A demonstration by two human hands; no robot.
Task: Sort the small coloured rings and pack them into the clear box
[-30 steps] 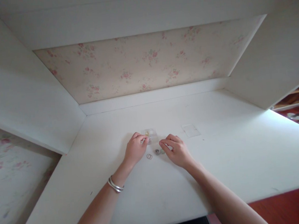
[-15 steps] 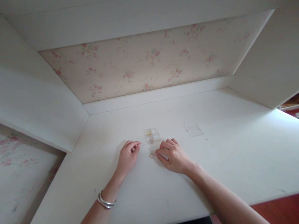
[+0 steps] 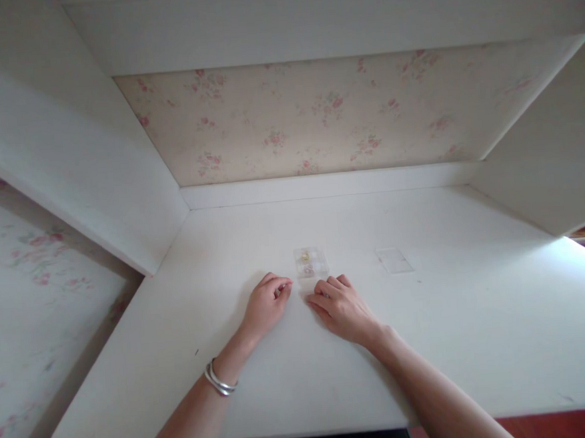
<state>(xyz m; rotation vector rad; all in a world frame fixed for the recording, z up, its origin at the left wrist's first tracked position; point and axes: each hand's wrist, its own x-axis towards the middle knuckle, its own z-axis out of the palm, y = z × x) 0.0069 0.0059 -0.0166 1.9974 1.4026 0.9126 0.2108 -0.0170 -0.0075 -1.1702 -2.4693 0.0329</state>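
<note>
On the white desk stands a small clear plastic box (image 3: 319, 254) divided into compartments, with gold-coloured and pinkish small rings or loops inside. My left hand (image 3: 268, 306) rests at its near left side, thumb and forefinger pinched together; whatever they hold, if anything, is hidden. Just in front of the box, my right hand (image 3: 343, 310) is closed, its thumb and fingertips pressed together low at the desktop. Nothing shows clearly between those fingers. A flat clear plastic lid (image 3: 394, 260) lies apart from the box, to the right.
The white desktop (image 3: 460, 327) is framed by a left side panel (image 3: 82, 153) and a right side panel (image 3: 542, 141). Flowered wallpaper (image 3: 306, 121) covers the back wall. A small dark mark (image 3: 196, 352) shows on the desk left of my left wrist.
The small ring that lay at my right fingertips no longer shows on the desk. My right fingertips have closed in lower there. The whole view has tilted and shifted; my left hand keeps its pinch.
</note>
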